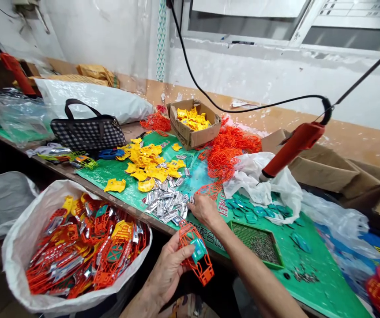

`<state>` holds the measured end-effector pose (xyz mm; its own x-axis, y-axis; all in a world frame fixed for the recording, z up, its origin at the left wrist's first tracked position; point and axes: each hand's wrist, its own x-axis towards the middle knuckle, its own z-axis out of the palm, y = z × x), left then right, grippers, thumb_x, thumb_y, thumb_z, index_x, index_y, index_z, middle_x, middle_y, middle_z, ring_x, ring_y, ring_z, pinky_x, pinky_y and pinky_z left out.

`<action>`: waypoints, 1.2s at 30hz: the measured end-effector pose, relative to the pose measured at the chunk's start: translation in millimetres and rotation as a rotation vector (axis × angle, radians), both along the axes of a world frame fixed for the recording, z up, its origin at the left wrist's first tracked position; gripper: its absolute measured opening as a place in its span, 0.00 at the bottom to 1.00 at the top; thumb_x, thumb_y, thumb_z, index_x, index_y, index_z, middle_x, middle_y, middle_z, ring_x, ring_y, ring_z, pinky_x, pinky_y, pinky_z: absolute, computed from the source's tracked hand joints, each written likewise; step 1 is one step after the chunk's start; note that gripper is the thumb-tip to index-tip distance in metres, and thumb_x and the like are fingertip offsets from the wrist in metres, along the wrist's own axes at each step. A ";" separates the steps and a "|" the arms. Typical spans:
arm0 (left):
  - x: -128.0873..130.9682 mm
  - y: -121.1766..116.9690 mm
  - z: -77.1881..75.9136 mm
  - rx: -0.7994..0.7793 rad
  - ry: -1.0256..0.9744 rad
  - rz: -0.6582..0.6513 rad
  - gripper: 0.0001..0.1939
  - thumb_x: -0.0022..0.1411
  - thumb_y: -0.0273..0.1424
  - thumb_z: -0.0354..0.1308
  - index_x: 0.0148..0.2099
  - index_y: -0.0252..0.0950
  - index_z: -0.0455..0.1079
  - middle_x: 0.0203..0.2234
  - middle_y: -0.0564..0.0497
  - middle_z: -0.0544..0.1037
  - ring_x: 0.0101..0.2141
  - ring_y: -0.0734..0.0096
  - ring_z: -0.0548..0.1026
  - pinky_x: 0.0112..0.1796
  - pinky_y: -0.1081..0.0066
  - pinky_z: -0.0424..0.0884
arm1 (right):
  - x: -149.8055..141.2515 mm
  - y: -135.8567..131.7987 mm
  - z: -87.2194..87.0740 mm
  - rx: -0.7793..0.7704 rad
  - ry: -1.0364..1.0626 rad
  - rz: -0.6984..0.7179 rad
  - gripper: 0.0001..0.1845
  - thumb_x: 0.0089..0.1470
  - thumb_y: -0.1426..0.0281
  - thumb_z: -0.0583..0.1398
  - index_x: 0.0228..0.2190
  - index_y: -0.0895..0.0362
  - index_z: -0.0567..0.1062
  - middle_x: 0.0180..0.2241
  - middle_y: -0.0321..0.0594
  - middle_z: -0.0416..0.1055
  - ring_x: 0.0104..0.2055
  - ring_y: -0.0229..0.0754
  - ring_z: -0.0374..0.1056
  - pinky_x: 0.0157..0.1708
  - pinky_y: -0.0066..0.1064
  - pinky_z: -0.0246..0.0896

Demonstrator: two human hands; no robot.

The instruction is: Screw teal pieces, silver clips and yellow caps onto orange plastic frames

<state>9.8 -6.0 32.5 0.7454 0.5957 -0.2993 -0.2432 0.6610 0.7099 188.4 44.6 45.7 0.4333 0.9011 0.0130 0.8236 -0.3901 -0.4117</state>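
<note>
Pinching lightly suits the thin orange plastic lattice frame with the green insert (198, 251), which the left hand (168, 267) grips in the head view, thumb on top and fingers curled beneath; too hard a squeeze could bend its open bars or push the insert askew. It sits nearer the body than the right fingertips, tilted, with its far end close to the heap of shiny silver pieces (163, 203). The right hand (206, 212) has its fingers bent together at the near-right edge of that heap; whether they pinch a piece cannot be told. Since the pieces overlap, lifting a single one from the edge would be cleaner than digging into the middle. Beyond the right fingertips and to their left lie the moulded yellow plastic pieces (150, 161); to their right, the green mesh-bottomed tray (280, 260) of small metal parts is best cleared by the forearm, lest it be nudged.
</note>
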 end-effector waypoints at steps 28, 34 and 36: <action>12.1 8.2 3.3 -0.029 -0.121 0.126 0.21 0.53 0.24 0.65 0.51 0.39 0.72 0.41 0.49 0.81 0.39 0.66 0.78 0.43 0.66 0.72 | -2.6 -103.8 21.8 0.299 1.218 -0.031 0.14 0.41 0.64 0.66 0.31 0.59 0.77 0.25 0.34 0.71 0.26 0.34 0.62 0.26 0.27 0.55; 15.8 5.4 10.3 0.045 -0.118 0.081 0.20 0.55 0.24 0.63 0.51 0.39 0.72 0.43 0.49 0.81 0.42 0.66 0.78 0.45 0.68 0.71 | 1.3 -110.6 19.1 0.314 1.196 -0.049 0.10 0.41 0.65 0.67 0.26 0.59 0.77 0.23 0.33 0.71 0.25 0.34 0.60 0.28 0.27 0.54; 17.1 3.4 13.6 0.074 -0.104 0.072 0.20 0.56 0.25 0.63 0.52 0.39 0.71 0.44 0.48 0.80 0.42 0.65 0.77 0.45 0.68 0.70 | 3.9 -112.4 18.5 0.317 1.198 -0.049 0.10 0.41 0.65 0.68 0.24 0.58 0.76 0.22 0.32 0.71 0.25 0.34 0.60 0.28 0.27 0.54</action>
